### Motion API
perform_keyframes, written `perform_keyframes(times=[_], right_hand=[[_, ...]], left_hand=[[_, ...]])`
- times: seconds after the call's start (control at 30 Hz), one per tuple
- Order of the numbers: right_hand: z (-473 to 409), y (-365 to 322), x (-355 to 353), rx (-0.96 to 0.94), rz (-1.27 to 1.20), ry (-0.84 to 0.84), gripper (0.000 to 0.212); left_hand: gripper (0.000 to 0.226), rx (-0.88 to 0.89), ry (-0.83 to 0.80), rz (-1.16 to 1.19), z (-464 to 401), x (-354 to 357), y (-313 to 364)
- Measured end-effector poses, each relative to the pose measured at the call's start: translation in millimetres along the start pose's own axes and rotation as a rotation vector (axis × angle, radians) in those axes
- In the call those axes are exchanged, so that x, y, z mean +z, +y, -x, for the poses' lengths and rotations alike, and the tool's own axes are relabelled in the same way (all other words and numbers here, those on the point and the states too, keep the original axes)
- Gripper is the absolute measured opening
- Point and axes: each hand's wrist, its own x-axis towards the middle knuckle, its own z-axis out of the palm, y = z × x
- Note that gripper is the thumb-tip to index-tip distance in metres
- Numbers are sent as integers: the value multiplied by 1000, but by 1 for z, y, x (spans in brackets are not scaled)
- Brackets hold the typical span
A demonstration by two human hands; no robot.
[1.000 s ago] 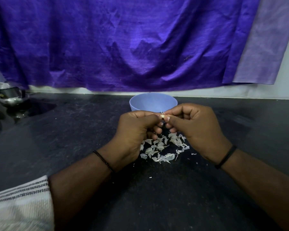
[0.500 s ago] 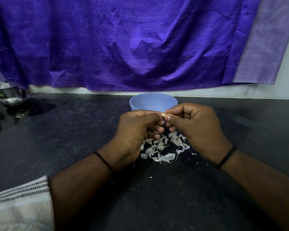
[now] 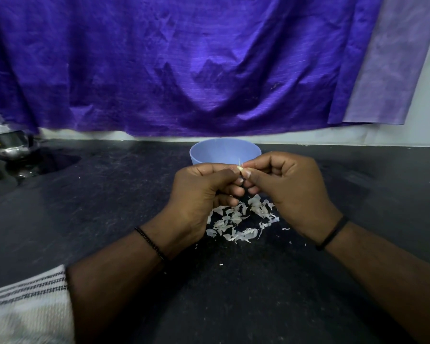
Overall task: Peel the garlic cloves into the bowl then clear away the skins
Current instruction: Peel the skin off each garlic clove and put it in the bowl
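Observation:
A small pale garlic clove (image 3: 240, 168) is pinched between the fingertips of both hands, just in front of the light blue bowl (image 3: 225, 151). My left hand (image 3: 199, 197) grips it from the left with curled fingers. My right hand (image 3: 291, 189) pinches its tip from the right, where a thin strand of skin sticks up. Below and between the hands lies a pile of white garlic skins (image 3: 241, 219) on the black counter (image 3: 109, 207). The bowl's inside is hidden from this angle.
A purple cloth (image 3: 184, 65) hangs behind the counter. A shiny metal pot (image 3: 8, 145) stands at the far left on a stove. A striped white cloth (image 3: 25, 309) covers the lower left corner. Tiny skin crumbs dot the counter near me.
Both hands stay together on the clove, with only slight shifts of the fingertips. The skin pile and bowl have not moved.

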Motion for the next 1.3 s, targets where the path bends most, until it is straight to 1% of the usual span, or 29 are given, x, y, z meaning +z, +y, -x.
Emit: perform_keyframes(times=[0.23, 0.43, 0.83, 1.03, 1.17, 1.3], right_hand=[[2, -4, 2, -16, 2, -6, 10], [2, -2, 1, 12, -12, -9, 8], [3, 2, 4, 146, -75, -2, 6], [2, 4, 6, 261, -205, -5, 8], [2, 6, 4, 231, -187, 9, 5], [2, 6, 2, 166, -107, 12, 5]], left_hand=[[6, 23, 38, -12, 1, 1, 1], [5, 52, 65, -50, 1, 1, 1], [12, 120, 72, -148, 2, 1, 1], [11, 146, 56, -179, 1, 1, 0], [10, 124, 7, -152, 2, 1, 0], [8, 116, 7, -139, 1, 0, 1]])
